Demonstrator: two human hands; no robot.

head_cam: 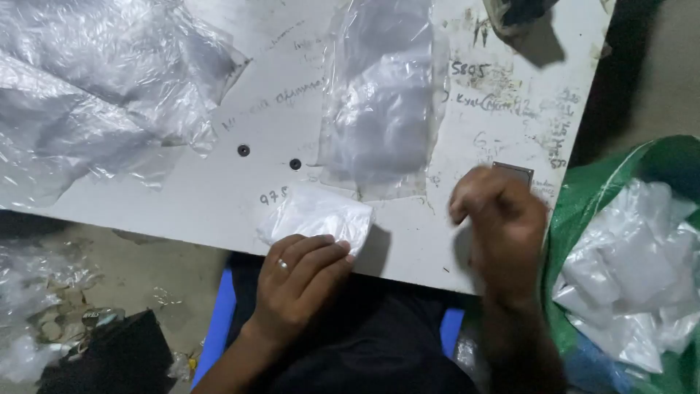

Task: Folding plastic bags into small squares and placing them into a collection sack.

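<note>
A: In the head view, what was being handled?

B: A small white packet (319,215) was pinned at the near edge of the white worktop (219,197). It was pressed down by the left hand (299,273), whose fingers were laid flat on the packet's near edge, closed over nothing, simply bearing down. A ring could be seen on one finger.

A: And the right hand?

B: The right hand (499,219) was held above the worktop at about three o'clock from the packet. It was blurred. The fingers seemed curled inward, but whether anything was pinched in them could not be told.

A: What lay around the packet?

B: A clear flat plastic bag (383,102) was spread at twelve o'clock, just beyond the packet. A heap of crumpled clear film (95,87) was piled at ten o'clock. At three o'clock, off the worktop's edge, a green sack (583,197) was seen, filled with white packets (634,270) of the same kind.

A: Which step was judged to be in hand?

B: A packet was judged to be held steady between pickup and bagging. The clear bag was not yet opened.

A: What would the next move call for?

B: The clear bag's mouth would probably need to be parted by the right hand while the packet was kept under the left, so that the thin film would not slide.
</note>
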